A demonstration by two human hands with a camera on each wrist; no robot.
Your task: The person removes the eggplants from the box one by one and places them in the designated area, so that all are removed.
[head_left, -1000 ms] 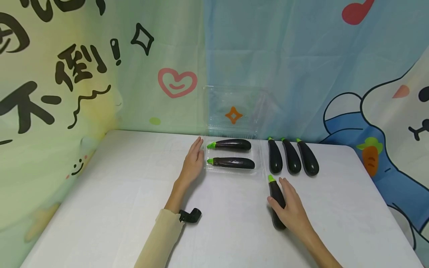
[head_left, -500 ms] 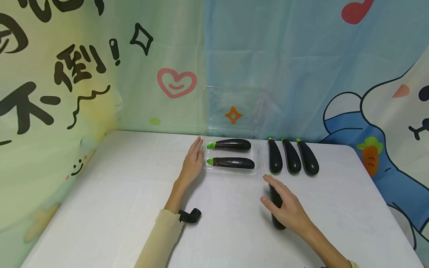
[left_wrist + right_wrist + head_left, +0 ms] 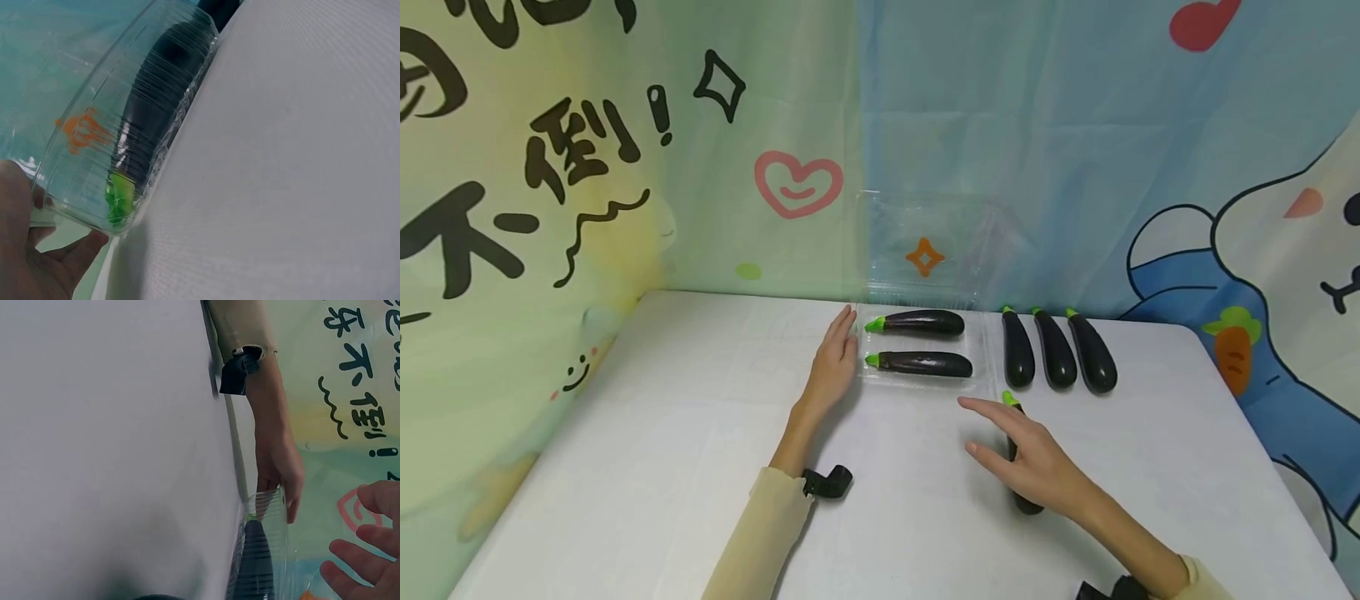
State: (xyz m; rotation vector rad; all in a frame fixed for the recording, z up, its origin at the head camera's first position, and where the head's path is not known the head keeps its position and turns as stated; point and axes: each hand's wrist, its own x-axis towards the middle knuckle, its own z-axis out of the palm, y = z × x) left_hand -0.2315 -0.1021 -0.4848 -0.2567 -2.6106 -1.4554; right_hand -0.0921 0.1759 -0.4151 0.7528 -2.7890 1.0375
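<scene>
My right hand [image 3: 1037, 462], fingers spread and holding nothing, has shifted left across the glossy black-purple, green-capped eggplant [image 3: 1027, 505], leaving it lying ungripped on the white table [image 3: 700, 458], near and right of the clear, ribbed plastic box [image 3: 917, 343]. The lid [image 3: 925, 225] stands raised at the far side; two matching eggplants [image 3: 925, 364] lie crosswise inside. My left hand [image 3: 833, 362] touches its left end, fingers straight.

The table [image 3: 647, 450] is white-surfaced, its far edge lying against a printed fabric backdrop [image 3: 1000, 108]. The backdrop runs from yellow-green at left to blue at right, lightly creased. It bears black lettering [image 3: 456, 237], a pink heart [image 3: 798, 192], a red musical note [image 3: 1195, 32] and a white cartoon animal [image 3: 1292, 258]. Lighting is diffuse.
</scene>
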